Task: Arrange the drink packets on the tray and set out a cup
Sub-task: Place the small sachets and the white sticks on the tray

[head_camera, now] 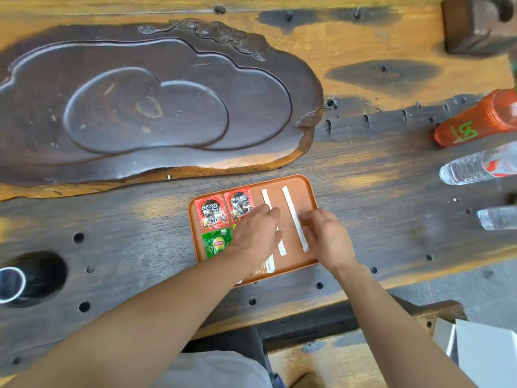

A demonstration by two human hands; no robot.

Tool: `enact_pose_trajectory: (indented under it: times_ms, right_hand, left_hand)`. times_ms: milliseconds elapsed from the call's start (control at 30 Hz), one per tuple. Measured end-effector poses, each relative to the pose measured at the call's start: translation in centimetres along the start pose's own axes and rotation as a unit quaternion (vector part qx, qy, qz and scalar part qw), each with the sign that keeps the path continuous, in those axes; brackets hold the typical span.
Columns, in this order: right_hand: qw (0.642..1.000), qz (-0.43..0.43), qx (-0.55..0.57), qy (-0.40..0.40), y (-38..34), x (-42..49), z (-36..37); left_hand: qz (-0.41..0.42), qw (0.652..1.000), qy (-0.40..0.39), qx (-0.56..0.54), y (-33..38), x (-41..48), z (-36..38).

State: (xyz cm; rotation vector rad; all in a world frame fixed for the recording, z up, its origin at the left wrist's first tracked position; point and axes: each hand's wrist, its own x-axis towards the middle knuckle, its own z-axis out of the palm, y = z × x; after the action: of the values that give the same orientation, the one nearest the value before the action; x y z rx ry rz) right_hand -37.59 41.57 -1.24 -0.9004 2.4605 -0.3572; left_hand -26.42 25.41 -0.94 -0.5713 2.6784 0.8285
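A small brown tray point(307, 189) lies on the dark wooden table. On it sit two red coffee packets point(211, 212) point(240, 203) side by side, a green tea packet point(217, 243) below them, and two long white stick packets point(265, 198) point(293, 217). My left hand point(258, 233) rests over the tray's middle, fingertips on the left stick, hiding a second green packet. Beside the right stick, my right hand point(326, 238) touches it with its fingertips. Another packet point(264, 268) peeks out under my left wrist. No cup on the tray.
A large carved dark wooden tea board point(156, 107) fills the far left. A black round vessel point(25, 278) sits at the near left. At the right lie an orange tumbler point(475, 121), a clear water bottle point(475, 168) and a clear glass point(496, 218).
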Motion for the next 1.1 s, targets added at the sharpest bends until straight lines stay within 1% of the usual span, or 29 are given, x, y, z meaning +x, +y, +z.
enact_pose_trajectory:
  times_ms: [67, 100, 233, 367, 567, 800, 900, 1000, 1100]
  right_hand:
    - [0.996, -0.073, -0.041, -0.007, 0.6, 0.4, -0.5]
    - [0.993, -0.103, -0.060, -0.020, 0.9, 0.6, -0.7]
    - [0.975, -0.160, -0.122, -0.093, 1.6, 1.6, -0.8]
    - [0.964, -0.161, -0.154, -0.143, 2.1, 2.3, -0.7]
    - [0.964, -0.148, -0.161, -0.150, 2.2, 2.6, -0.5]
    - [0.964, -0.153, -0.155, -0.149, 2.4, 2.7, -0.6]
    - [0.967, -0.160, -0.143, -0.140, 2.3, 2.6, -0.7]
    - [0.980, -0.147, -0.093, -0.094, 2.0, 2.2, -1.0]
    - [0.997, -0.074, -0.026, -0.014, 2.3, 1.9, -1.0]
  left_hand:
    - [0.032, 0.997, 0.053, 0.049, -0.5, -0.4, 0.3]
    - [0.036, 0.995, 0.060, 0.068, -0.7, -0.5, 0.6]
    - [0.022, 0.994, 0.005, 0.104, -1.3, -0.7, 2.0]
    - [0.022, 0.992, -0.024, 0.123, -1.5, -0.9, 2.5]
    - [0.029, 0.991, -0.039, 0.123, -1.7, -1.1, 2.8]
    - [0.037, 0.992, -0.041, 0.115, -1.7, -1.0, 2.9]
    - [0.034, 0.994, -0.029, 0.102, -1.6, -1.0, 2.6]
    - [0.023, 0.997, -0.002, 0.069, -1.8, -1.5, 1.6]
    - [-0.012, 0.998, 0.052, 0.030, -3.4, -2.9, 0.1]
